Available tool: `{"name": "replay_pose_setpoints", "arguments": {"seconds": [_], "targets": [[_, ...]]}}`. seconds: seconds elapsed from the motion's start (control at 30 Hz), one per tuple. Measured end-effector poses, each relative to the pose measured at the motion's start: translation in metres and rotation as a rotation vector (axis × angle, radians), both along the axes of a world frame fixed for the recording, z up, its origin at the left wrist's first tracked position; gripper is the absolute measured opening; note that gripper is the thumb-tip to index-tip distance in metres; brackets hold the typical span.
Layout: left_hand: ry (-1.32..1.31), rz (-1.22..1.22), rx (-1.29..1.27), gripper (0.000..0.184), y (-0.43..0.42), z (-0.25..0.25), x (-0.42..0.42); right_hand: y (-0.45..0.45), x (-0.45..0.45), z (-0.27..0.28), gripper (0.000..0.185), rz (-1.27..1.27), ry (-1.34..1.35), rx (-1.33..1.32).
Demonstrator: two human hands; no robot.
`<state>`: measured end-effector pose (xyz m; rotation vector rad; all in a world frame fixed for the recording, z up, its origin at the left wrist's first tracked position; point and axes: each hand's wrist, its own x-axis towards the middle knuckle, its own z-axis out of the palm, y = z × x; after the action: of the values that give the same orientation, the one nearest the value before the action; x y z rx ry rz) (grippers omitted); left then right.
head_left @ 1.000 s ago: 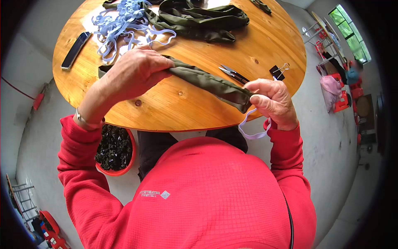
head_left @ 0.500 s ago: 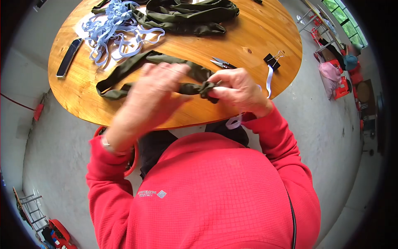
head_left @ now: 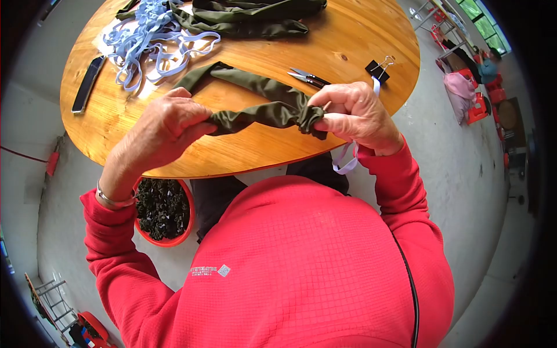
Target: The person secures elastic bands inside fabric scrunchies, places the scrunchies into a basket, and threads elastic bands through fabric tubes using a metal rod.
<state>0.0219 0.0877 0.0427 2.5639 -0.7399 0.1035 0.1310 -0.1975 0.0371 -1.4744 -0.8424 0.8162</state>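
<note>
I count two hands, my left hand (head_left: 165, 127) and my right hand (head_left: 357, 119), one green cloth strip (head_left: 281, 113) and one bracelet (head_left: 113, 202). I record one wooden table (head_left: 362, 35), one phone (head_left: 89, 84), one pair of scissors (head_left: 313, 79), one black clip (head_left: 377, 71), one green cloth heap (head_left: 249, 20) and one red basin (head_left: 192, 211). The pale blue bands (head_left: 145, 35) number several, too tangled for me to tally.

— What surrounds you?
— My round wooden tabletop (head_left: 371, 35); grey floor (head_left: 447, 151) beneath; pale wall (head_left: 26, 104) at left.
— And the light?
— A dark-framed window (head_left: 483, 26), upper right, shows greenery; glare whitens my tabletop's far left.
</note>
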Motion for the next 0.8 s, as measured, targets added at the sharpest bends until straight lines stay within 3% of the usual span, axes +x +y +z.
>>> {"name": "replay_pose_setpoints", "arguments": {"seconds": [0.07,0.1,0.13,0.17,0.2,0.3,0.43,0.47,0.67,0.8], "targets": [[-0.03,-0.027,-0.085,0.009,-0.017,-0.004,-0.001,0.01,-0.003,0.0,0.018,0.023,-0.122,-0.043],[-0.035,-0.023,-0.057,0.01,-0.022,-0.003,0.0,0.012,-0.004,-0.004,0.018,0.025,-0.036,0.007],[-0.135,-0.072,-0.113,0.013,-0.039,-0.011,0.004,0.022,-0.003,-0.013,0.018,0.08,-0.227,0.003],[-0.135,-0.033,0.106,0.015,-0.044,-0.012,0.004,0.034,-0.003,-0.02,0.018,0.133,-0.418,-0.001],[-0.165,-0.009,0.089,0.014,-0.045,-0.017,0.005,0.037,-0.005,-0.021,0.016,0.109,-0.453,0.076],[-0.231,-0.001,0.127,0.012,-0.044,-0.015,0.006,0.031,-0.001,-0.006,0.017,0.156,0.02,-0.213],[-0.376,-0.013,0.078,0.007,-0.032,-0.015,0.005,0.02,0.012,-0.014,0.032,0.157,-0.11,-0.036],[-0.359,-0.003,0.097,0.006,-0.025,-0.014,0.003,0.02,0.011,-0.014,0.034,0.154,-0.026,-0.032],[-0.407,0.022,0.184,0.007,-0.014,-0.016,-0.006,0.018,0.012,-0.014,0.027,0.156,-0.262,-0.063],[-0.427,0.184,0.258,0.007,0.021,-0.019,-0.02,0.0,0.022,-0.019,0.026,0.026,-0.081,-0.117]]}}
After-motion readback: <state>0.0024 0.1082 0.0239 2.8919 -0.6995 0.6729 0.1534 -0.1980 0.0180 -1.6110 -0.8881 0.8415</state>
